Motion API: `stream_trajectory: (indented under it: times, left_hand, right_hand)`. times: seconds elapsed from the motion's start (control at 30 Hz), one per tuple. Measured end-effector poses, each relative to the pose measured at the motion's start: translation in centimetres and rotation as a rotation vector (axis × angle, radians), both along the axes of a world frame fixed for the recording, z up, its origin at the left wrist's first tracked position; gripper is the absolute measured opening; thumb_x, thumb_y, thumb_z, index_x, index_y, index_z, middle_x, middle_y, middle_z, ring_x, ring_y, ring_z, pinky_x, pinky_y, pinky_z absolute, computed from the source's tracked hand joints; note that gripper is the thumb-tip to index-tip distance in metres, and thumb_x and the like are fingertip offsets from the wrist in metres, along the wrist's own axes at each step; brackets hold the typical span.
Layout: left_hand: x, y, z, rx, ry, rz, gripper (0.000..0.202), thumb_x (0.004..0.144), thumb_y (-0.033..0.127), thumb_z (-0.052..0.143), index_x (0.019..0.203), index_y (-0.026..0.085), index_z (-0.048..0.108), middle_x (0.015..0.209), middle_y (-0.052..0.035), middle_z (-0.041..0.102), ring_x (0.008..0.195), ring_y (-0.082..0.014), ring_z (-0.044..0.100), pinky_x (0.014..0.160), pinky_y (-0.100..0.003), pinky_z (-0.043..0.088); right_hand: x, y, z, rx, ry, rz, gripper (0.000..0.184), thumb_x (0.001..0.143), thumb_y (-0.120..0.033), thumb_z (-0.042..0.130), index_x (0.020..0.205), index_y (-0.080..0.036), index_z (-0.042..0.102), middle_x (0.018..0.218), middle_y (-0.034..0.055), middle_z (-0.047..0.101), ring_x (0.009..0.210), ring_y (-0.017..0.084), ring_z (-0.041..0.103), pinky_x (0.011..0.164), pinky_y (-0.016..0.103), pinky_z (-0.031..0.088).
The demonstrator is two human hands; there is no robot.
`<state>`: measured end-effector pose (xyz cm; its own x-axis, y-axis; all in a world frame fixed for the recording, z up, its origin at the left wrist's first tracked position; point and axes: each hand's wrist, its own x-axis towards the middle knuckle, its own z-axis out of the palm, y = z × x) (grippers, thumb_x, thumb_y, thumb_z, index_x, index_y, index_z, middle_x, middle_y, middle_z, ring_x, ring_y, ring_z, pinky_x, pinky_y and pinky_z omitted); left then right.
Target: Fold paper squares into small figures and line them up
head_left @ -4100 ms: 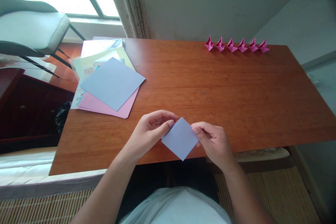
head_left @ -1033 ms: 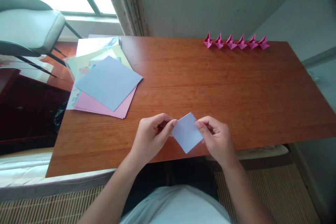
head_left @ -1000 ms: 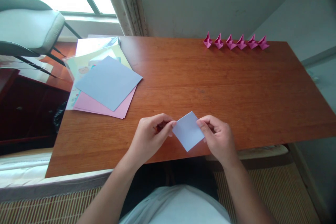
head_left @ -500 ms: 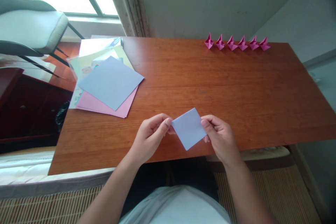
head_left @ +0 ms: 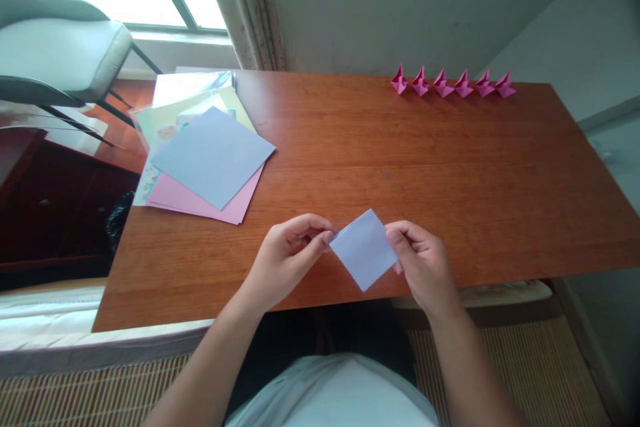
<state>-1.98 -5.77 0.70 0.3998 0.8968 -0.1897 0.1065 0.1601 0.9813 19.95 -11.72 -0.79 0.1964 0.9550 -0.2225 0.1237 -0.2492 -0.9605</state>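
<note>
- Pinching a blue paper square (head_left: 364,249) from both sides, the two hands sat over the near edge of the surface (head_left: 450,167), close to the person's body.
- Left hand (head_left: 287,257): fingers (head_left: 320,240) were closed on the square's left corner. Thumb and forefinger tips met on the paper and the other fingers curled in toward the palm.
- Right hand (head_left: 423,263): fingers (head_left: 400,240) were closed on the square's right corner. The thumb lay on top and the rest were tucked behind the paper.
- Blue paper square was turned like a diamond, with one corner pointing away and one pointing back at the person. Its upper face looked flat and plain. The low corner reached about to the near edge of the surface. Couldn't tell whether the paper touched the wood or was held just above it.
- Far left of the surface held a loose stack. A big blue sheet (head_left: 213,157) lay on top, a pink sheet (head_left: 200,203) under it, and pale printed sheets (head_left: 165,123) below those. It was well apart from the hands.
- At the back right, six pink folded figures (head_left: 453,85) stood side by side in a row along the far edge, near the wall.
- Off the surface to the left, a grey chair (head_left: 60,53) stood by the bright window, with a curtain (head_left: 245,7) beside it.
- At the bottom of the view were a light shirt (head_left: 340,393) and a woven mat (head_left: 525,360) either side of it.
</note>
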Motion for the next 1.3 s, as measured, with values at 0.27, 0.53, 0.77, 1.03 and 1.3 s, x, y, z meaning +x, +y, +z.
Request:
stream_trajectory:
  times: [0.27, 0.53, 0.77, 1.03, 1.3]
  left_hand:
    - [-0.3, 0.7, 0.3, 0.056, 0.081, -0.150, 0.019, 0.091, 0.033, 0.069, 0.097, 0.016, 0.073, 0.090, -0.0067, 0.074, 0.081, -0.0175, 0.065, 0.071, -0.025, 0.051]
    - [0.5, 0.8, 1.1, 0.074, 0.067, -0.196, 0.017, 0.092, 0.031, 0.067, 0.089, 0.016, 0.073, 0.082, -0.0035, 0.072, 0.073, -0.0140, 0.061, 0.066, -0.022, 0.048]
    - [1.6, 0.4, 0.2, 0.235, 0.293, 0.043, 0.018, 0.090, 0.032, 0.065, 0.082, 0.017, 0.070, 0.072, -0.0014, 0.070, 0.064, -0.0128, 0.058, 0.059, -0.023, 0.042]
    - [2.6, 0.3, 0.0, 0.544, 0.566, 0.148, 0.015, 0.091, 0.024, 0.060, 0.099, 0.020, 0.073, 0.094, -0.0036, 0.079, 0.080, -0.0177, 0.071, 0.072, -0.026, 0.048]
    - [2.5, 0.9, 0.0, 0.481, 0.577, 0.058, 0.014, 0.093, 0.027, 0.061, 0.098, 0.022, 0.074, 0.083, 0.0005, 0.077, 0.069, -0.0142, 0.068, 0.063, -0.024, 0.045]
  right_hand:
    - [-0.2, -0.1, 0.7, 0.024, 0.014, 0.091, 0.041, 0.093, -0.057, 0.063, 0.076, -0.020, 0.068, 0.051, -0.0048, 0.050, 0.045, 0.010, 0.048, 0.044, 0.021, 0.037]
    - [-0.4, 0.3, 0.5, 0.050, -0.076, 0.373, 0.038, 0.100, -0.046, 0.054, 0.078, -0.020, 0.070, 0.066, -0.0003, 0.066, 0.059, 0.013, 0.061, 0.055, 0.024, 0.045]
    - [-1.4, 0.0, 1.9, 0.340, -0.534, 0.088, 0.028, 0.097, -0.038, 0.062, 0.120, -0.023, 0.066, 0.116, 0.0095, 0.072, 0.107, 0.024, 0.069, 0.094, 0.038, 0.056]
    - [-4.2, -0.7, 2.5, 0.411, -0.660, 0.288, 0.067, 0.094, -0.034, 0.064, 0.154, -0.020, 0.036, 0.152, 0.0141, 0.052, 0.141, 0.029, 0.050, 0.116, 0.050, 0.046]
    - [-3.3, 0.2, 1.7, 0.329, -0.479, 0.199, 0.048, 0.092, -0.012, 0.052, 0.139, -0.022, 0.052, 0.133, 0.0075, 0.069, 0.120, 0.020, 0.067, 0.101, 0.032, 0.056]
